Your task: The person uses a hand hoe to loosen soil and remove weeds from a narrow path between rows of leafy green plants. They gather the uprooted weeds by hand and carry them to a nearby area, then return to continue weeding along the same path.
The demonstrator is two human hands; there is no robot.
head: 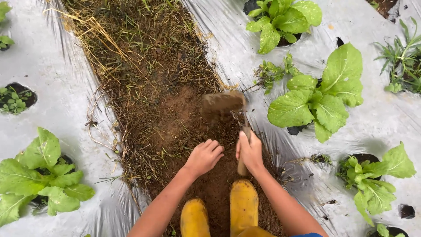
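A strip of bare brown soil (175, 118) is running down the middle of the view, crumbly and damp-looking near the hands and matted with dry yellow straw and thin grass stems (109, 48) farther up and along its left edge. On both sides, sheets of shiny silver-grey plastic mulch (52, 101) are lying wrinkled over the beds, with round holes cut in them. Broad, crinkled, bright green leafy plants are growing out of those holes: one large one (320, 98) just right of the soil strip, another (280, 19) above it, one (44, 175) at the lower left, and a smaller one (377, 175) at the lower right. The right hand (251, 151) is closing in a full fist around the wooden handle of a small hoe (222, 104), gripping it near its lower end; the handle is standing nearly upright in the view and the flat, mud-caked rectangular blade is blurring slightly above the dirt, just ahead of the fingers. The left hand (204, 157) is resting on the soil just beside the right one, its fingers curling loosely inward and pressing into the loose earth; I cannot tell whether it is pinching anything between them. Both forearms are bare and reaching forward from the bottom edge. Below the hands, two rounded yellow rubber boots (243, 206) are standing on the dirt, close together.
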